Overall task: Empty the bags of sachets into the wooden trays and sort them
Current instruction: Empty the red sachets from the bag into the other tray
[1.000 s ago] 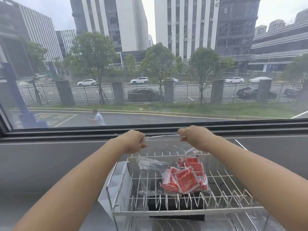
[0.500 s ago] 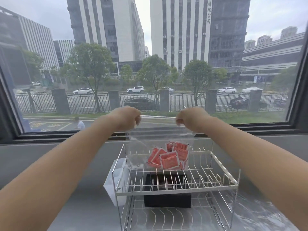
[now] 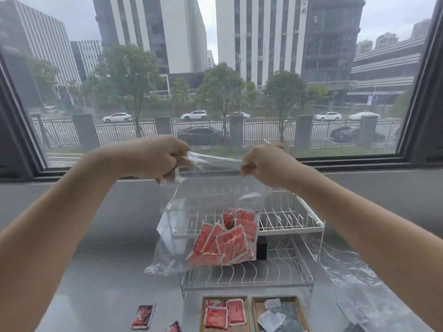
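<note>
A clear plastic bag (image 3: pixel 187 212) hangs in the air in front of the window, with several red sachets (image 3: pixel 227 240) bunched in its lower right corner. My left hand (image 3: pixel 163 159) pinches the bag's top left edge and my right hand (image 3: pixel 266 166) pinches its top right edge, stretching the mouth between them. Below, at the near edge, one wooden tray (image 3: pixel 202 315) holds red sachets (image 3: pixel 225 313) and a second wooden tray (image 3: pixel 302 312) beside it holds white and dark sachets (image 3: pixel 275 315).
A two-tier white wire dish rack (image 3: pixel 287 226) stands on the grey counter behind the bag, with a black box (image 3: pixel 261 248) inside it. Two loose red sachets (image 3: pixel 143 316) lie left of the trays. Another clear bag (image 3: pixel 354 279) lies on the right.
Both hands have lifted the bag up off the rack's top tier and toward me. The view has tilted down, bringing the two wooden trays into sight.
</note>
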